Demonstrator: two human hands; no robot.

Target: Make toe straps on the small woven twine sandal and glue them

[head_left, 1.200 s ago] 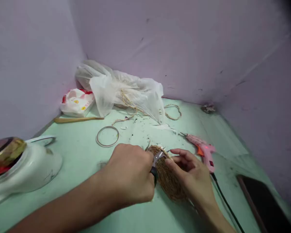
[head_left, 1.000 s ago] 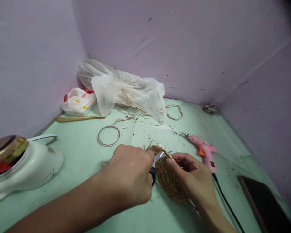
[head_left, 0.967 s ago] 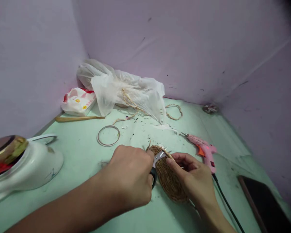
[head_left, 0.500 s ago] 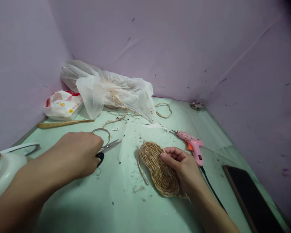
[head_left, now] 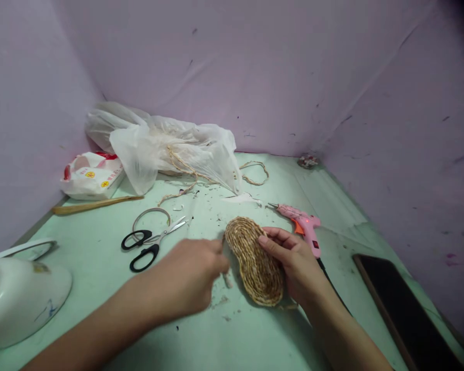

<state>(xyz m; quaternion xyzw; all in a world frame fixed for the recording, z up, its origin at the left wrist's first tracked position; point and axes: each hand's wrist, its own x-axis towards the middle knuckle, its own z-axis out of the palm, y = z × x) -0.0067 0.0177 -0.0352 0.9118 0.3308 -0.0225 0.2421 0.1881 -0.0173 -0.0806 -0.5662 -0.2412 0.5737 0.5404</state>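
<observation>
A coiled straw-rope sole, shaped like a shoe sole, is tilted up from the table by my right hand. My thumb lies on its face and the fingers are behind its right edge. My left hand, slightly blurred, is closed at the sole's left side around the loose rope end, whose tip shows below the fingers. Black-handled scissors lie on the table left of that hand, blades slightly apart, over a thin ring.
A pink glue gun with a lit red light rests right of the sole. The phone lies at the right. Behind are a white plastic bag and a tissue pack. At left are a dried strip and a white bowl.
My left hand has let go of the scissors and moved right to the sole's loose rope end. My right hand still holds the sole. The view has shifted slightly.
</observation>
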